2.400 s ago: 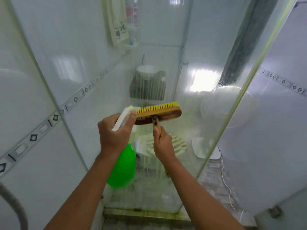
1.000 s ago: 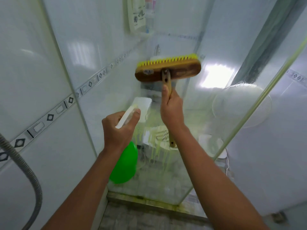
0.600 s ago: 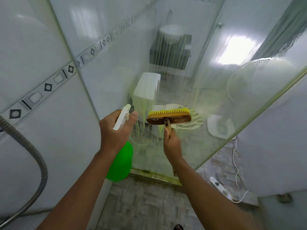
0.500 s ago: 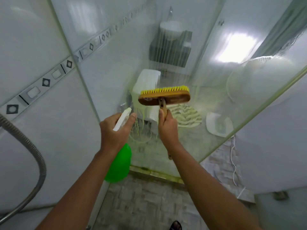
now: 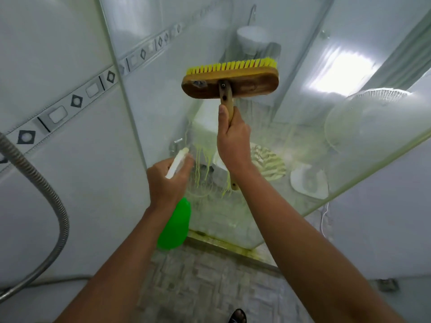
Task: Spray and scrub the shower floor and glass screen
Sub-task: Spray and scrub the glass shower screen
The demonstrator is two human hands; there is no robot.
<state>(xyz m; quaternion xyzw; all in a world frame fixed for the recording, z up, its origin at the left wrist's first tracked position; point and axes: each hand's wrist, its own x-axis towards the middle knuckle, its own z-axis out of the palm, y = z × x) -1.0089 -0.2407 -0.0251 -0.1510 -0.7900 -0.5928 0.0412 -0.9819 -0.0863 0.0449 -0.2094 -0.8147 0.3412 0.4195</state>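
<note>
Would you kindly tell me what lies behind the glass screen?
Through the glass screen show a white fan, a white toilet and a striped mat. Yellow-green drips and the right hand hide the toilet's lower part.

No text, brand, number or sign can be read. The small dark sticker (image 5: 199, 83) on the left part of the wooden scrubbing brush head (image 5: 251, 84), in the upper middle of the frame, is too blurred to make out. The green plastic spray bottle (image 5: 175, 226) shows no label.
</note>
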